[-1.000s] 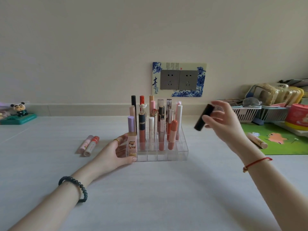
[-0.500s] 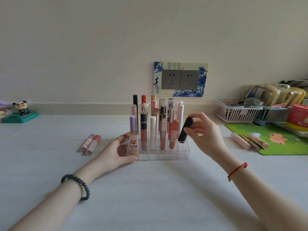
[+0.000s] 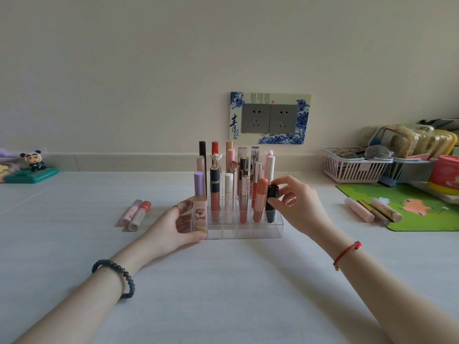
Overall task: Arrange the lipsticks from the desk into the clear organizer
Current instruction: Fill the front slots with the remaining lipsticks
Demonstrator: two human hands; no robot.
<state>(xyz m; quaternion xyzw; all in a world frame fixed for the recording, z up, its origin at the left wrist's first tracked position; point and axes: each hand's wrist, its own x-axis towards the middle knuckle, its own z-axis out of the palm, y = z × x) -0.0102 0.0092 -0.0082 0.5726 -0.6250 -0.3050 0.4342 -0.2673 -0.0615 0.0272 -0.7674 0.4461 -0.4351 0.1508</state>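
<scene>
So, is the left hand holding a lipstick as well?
No, the left hand only grips the left end of the clear organizer, while the right hand pinches the black lipstick.

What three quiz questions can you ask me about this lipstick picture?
1. True or false: the right hand pinches the black lipstick.
2. How many lipsticks lie on the desk to the left of the organizer?
3. The left hand holds the organizer at its: A) left side, B) right side, C) top.

Key: 1 true; 2 two; 3 A.
</scene>
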